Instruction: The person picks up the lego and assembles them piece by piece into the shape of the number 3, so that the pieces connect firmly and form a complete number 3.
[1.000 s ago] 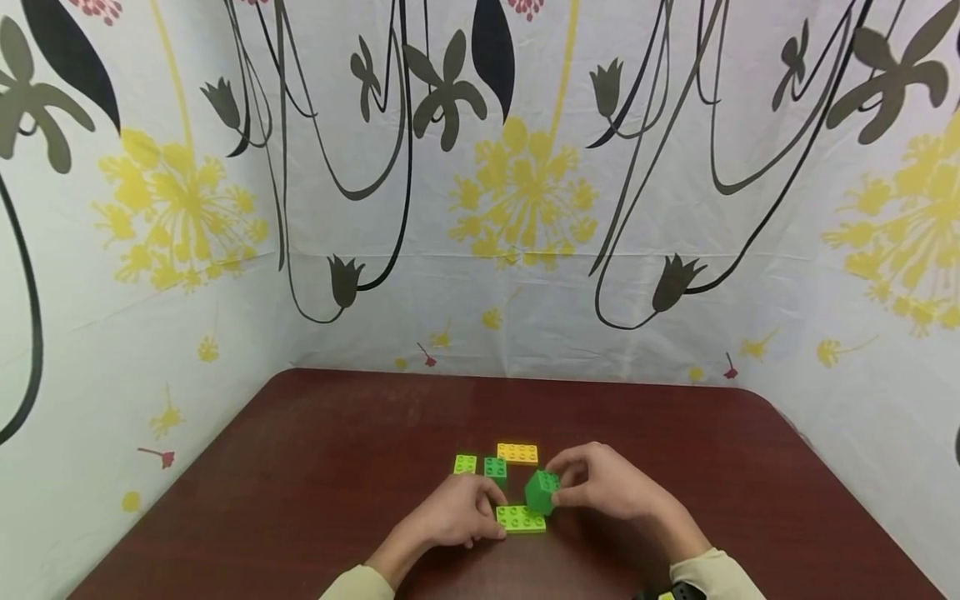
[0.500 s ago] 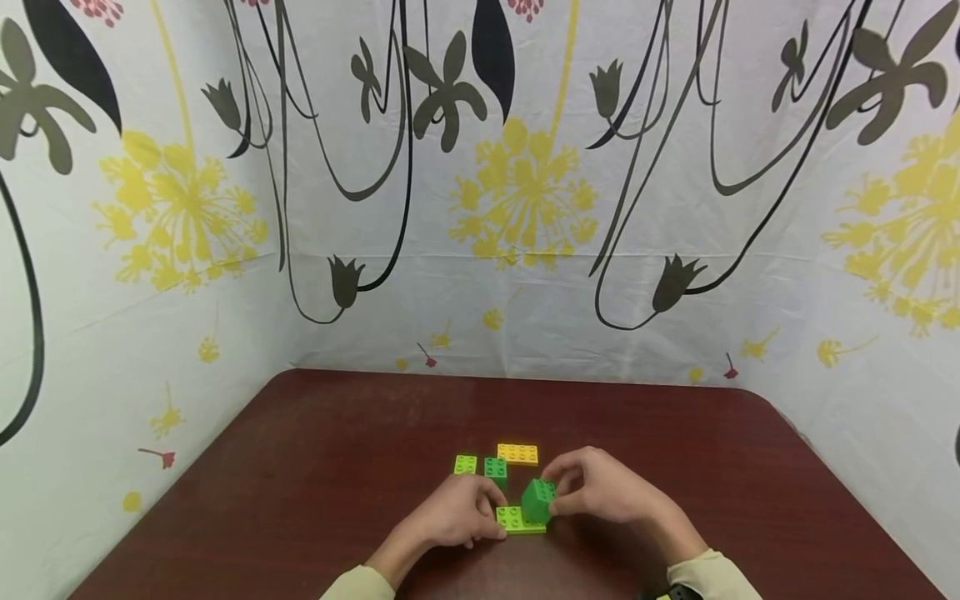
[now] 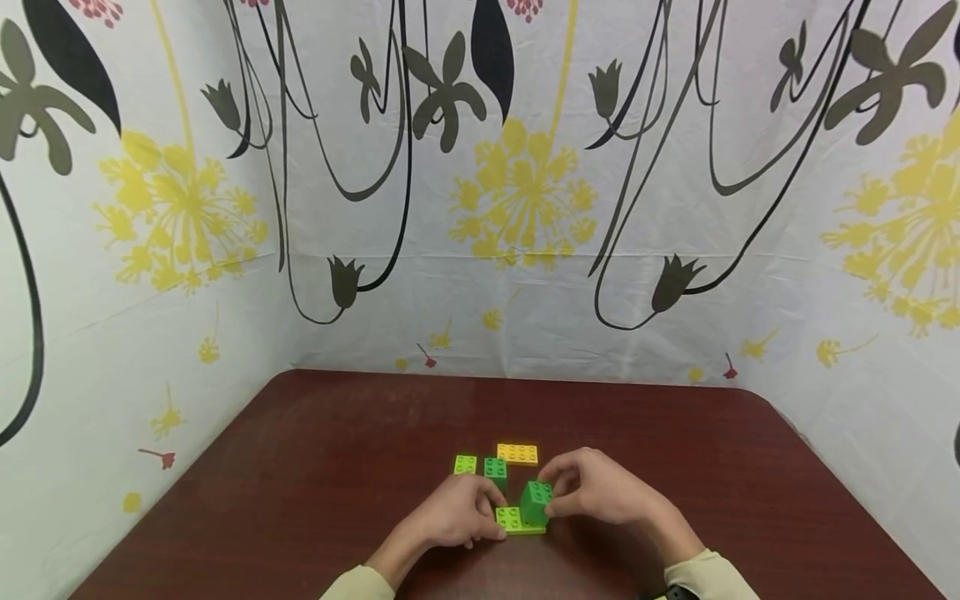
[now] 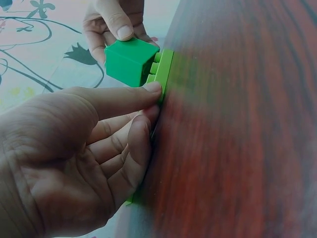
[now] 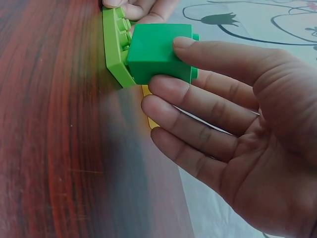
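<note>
A flat lime-green toy building brick (image 3: 508, 520) with studs lies on the table between the hands. My left hand (image 3: 459, 510) pinches its left end between thumb and fingers. With thumb and fingertips, my right hand (image 3: 606, 490) grips a taller dark green brick (image 3: 535, 503) over the right end of the lime one. Seen from the right wrist, the green brick (image 5: 159, 47) sits slightly tilted against the studs of the lime brick (image 5: 113, 44). Some lime studs still show beside the green brick (image 4: 130, 62) in the left wrist view.
Beyond the hands lie a yellow brick (image 3: 517, 453), a small green brick (image 3: 495, 469) and a small lime brick (image 3: 465, 464), partly behind the left hand. The dark red wooden table (image 3: 360, 417) meets a flower-patterned cloth (image 3: 525, 333) at the back and sides.
My right hand has brought the green brick down and slightly left onto the right end of the lime brick. My left hand has stayed in place.
</note>
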### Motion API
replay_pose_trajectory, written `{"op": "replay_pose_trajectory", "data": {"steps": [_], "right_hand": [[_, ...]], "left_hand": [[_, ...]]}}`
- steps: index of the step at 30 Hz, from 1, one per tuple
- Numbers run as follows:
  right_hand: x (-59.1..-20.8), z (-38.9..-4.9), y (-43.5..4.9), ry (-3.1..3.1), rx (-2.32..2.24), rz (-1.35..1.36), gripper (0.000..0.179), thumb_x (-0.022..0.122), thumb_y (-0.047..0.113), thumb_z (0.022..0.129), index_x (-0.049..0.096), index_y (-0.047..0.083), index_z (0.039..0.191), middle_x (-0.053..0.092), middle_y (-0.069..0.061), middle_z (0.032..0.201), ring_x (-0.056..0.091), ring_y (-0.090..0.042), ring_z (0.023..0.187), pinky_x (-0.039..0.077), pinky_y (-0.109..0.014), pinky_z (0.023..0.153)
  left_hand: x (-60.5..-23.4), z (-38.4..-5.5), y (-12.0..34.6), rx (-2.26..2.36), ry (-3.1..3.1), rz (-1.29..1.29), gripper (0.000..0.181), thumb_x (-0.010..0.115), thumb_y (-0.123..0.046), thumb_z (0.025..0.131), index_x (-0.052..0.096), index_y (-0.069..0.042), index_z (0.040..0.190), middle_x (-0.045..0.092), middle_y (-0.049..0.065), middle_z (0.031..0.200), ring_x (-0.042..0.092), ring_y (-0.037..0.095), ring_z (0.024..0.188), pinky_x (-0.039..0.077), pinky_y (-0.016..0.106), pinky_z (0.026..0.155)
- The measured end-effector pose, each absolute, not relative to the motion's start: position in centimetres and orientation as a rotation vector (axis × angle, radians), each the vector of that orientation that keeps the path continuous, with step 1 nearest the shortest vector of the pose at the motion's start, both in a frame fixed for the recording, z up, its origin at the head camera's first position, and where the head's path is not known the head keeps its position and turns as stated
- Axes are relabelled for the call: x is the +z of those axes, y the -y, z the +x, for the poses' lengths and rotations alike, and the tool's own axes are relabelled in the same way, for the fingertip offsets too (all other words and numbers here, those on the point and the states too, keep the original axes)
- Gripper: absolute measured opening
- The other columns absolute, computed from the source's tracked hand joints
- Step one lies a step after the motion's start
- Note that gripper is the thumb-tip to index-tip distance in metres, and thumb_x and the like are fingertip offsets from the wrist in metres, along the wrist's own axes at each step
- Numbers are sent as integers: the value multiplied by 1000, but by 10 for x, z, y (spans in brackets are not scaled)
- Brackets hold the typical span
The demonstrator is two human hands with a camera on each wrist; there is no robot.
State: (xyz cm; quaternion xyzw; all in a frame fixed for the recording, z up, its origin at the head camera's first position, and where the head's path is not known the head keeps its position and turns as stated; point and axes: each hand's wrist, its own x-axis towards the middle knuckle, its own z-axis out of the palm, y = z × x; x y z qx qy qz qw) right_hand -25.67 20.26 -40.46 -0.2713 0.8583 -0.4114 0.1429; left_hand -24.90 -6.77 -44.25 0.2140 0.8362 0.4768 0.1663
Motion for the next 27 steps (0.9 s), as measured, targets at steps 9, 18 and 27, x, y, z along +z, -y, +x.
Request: {"op": "replay_pose_trajectory", "data": {"steps": [9,18,27], "right_hand": [[-405,-256,-199,-2496,-1177,-791,38,86,23,89,75,7,122,77,1,88,72,-12,84,56,-26,74],[-406,-256,-195,-2518,-1174,-797,37,87,25,88,77,11,121,77,3,87,71,-10,84,56,-26,73],[-407,-256,-193,-2629,-1115,-795,32,90,32,85,81,20,113,78,6,104,72,-14,95,57,-27,76]], "left_hand": [[-442,-250,68,1354,-2368,580,24,86,-3,84,76,-6,105,67,3,74,57,14,53,51,28,48],[-441,-249,68,1364,-2358,574,24,86,-3,84,75,-5,105,68,4,75,57,14,53,51,27,48],[-441,-250,68,1359,-2355,567,24,86,-3,85,75,-5,106,68,4,76,58,14,54,51,28,48]]}}
